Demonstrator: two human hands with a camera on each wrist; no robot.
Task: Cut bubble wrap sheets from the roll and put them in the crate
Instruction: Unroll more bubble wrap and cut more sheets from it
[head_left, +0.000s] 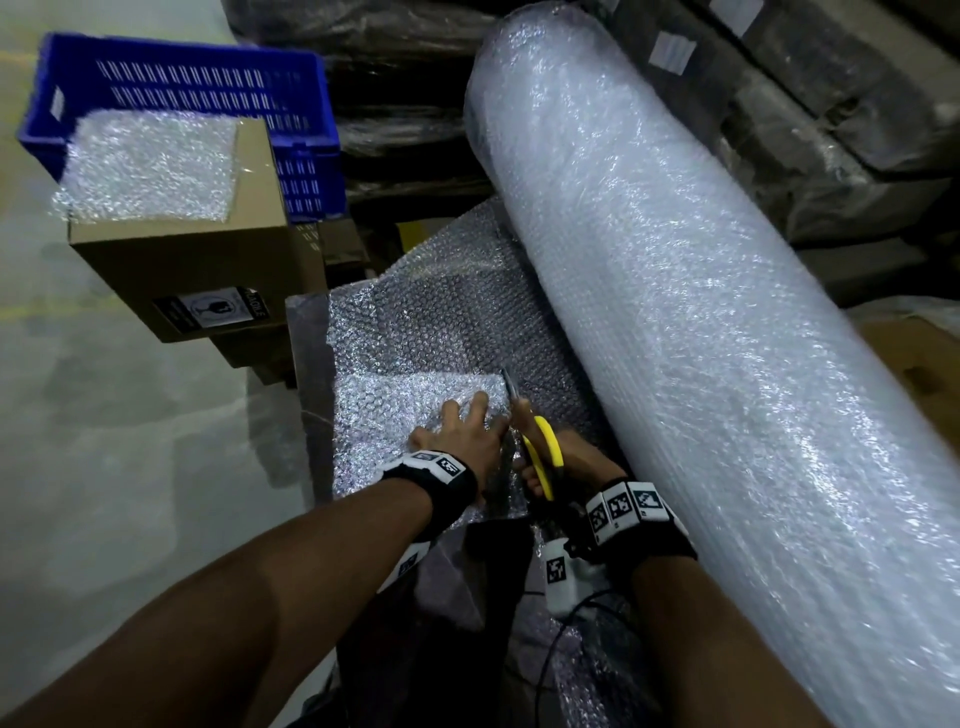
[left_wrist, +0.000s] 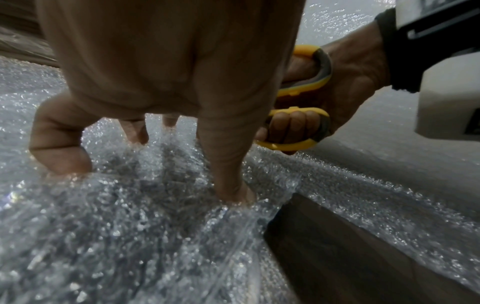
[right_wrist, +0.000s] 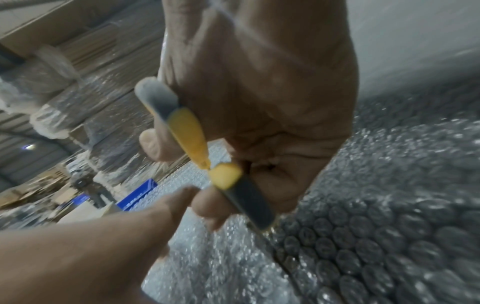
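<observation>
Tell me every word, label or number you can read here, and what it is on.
"FRAGILE", partly legible, beside a glass symbol: sticker on the cardboard box.
White labels on the dark wrapped stacks: too blurred to read.
Square black-and-white code tags on the wristbands: patterns, no words.
Nothing readable in either wrist view.

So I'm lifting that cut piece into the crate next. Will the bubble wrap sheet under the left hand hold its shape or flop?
Probably flop: the bubble wrap sheet wrinkles and dimples around the left hand fingertips pressing it. Likely very light, being thin film and air. It may slide or snag near the scissors held by the right hand, so gather it loosely.
</observation>
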